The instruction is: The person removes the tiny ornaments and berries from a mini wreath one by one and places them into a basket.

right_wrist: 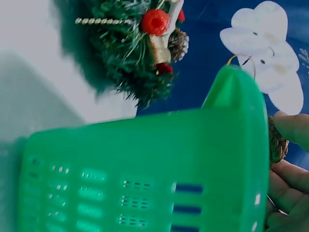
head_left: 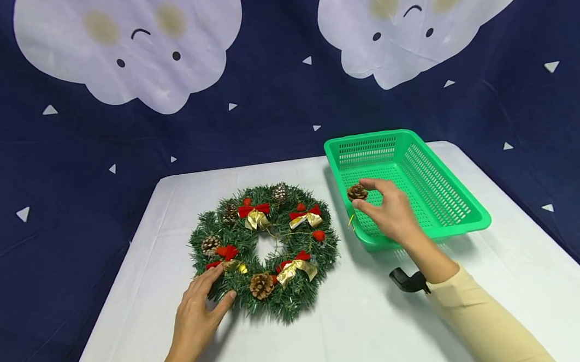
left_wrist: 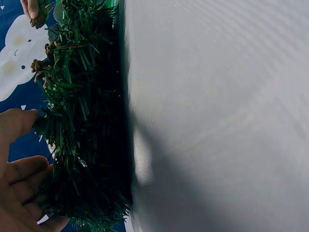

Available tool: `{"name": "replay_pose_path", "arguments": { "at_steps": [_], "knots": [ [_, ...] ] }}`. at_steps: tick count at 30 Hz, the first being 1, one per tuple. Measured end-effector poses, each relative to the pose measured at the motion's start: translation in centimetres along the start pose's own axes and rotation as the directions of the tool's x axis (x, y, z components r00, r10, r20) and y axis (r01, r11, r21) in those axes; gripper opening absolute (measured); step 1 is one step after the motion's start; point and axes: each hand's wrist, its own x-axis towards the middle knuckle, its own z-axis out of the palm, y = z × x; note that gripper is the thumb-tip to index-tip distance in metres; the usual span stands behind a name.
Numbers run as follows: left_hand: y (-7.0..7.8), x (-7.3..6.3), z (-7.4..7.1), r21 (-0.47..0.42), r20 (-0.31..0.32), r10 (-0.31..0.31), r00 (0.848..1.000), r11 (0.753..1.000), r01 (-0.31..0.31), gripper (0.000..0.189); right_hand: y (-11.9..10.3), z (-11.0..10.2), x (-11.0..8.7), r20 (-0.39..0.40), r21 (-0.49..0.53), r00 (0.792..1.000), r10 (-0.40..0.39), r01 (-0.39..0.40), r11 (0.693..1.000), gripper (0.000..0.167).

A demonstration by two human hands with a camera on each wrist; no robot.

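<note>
A brown pine cone is pinched between the thumb and fingers of my right hand, over the near-left side of a green basket. A thin gold tie dangles below the cone. My left hand rests its spread fingers on the lower left of a green wreath, thumb apart at the rim. Red and gold bows, red berries and several pine cones decorate the wreath. In the right wrist view, the basket wall covers part of the scene and the held pine cone shows partly.
Beneath my right forearm lies a black curved object, partly hidden by the sleeve. A white cloth covers the table. Behind it hangs a dark blue curtain with cloud faces and small white triangles.
</note>
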Motion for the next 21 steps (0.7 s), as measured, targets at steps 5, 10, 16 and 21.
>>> {"name": "replay_pose_path", "arguments": {
  "at_steps": [5,10,16,21],
  "knots": [
    [0.0,0.0,0.0,-0.001,0.001,0.002,1.0,1.0,-0.002,0.06,1.0,-0.4,-0.1,0.03,-0.015,0.999,0.041,-0.04,0.999,0.052],
    [0.0,0.0,0.0,-0.002,-0.004,0.007,1.0,1.0,-0.007,0.06,1.9,-0.6,-0.1,0.036,-0.028,0.998,0.059,-0.058,0.998,0.054],
    [0.0,0.0,0.0,-0.004,-0.007,0.01,1.0,1.0,-0.01,0.06,2.7,-0.8,0.0,0.034,-0.041,0.997,0.072,-0.07,0.997,0.054],
    [0.0,0.0,0.0,-0.006,-0.007,0.009,1.0,1.0,-0.009,0.06,3.2,-1.1,0.2,0.045,-0.051,0.994,0.097,-0.095,0.994,0.054]
  ]
}}
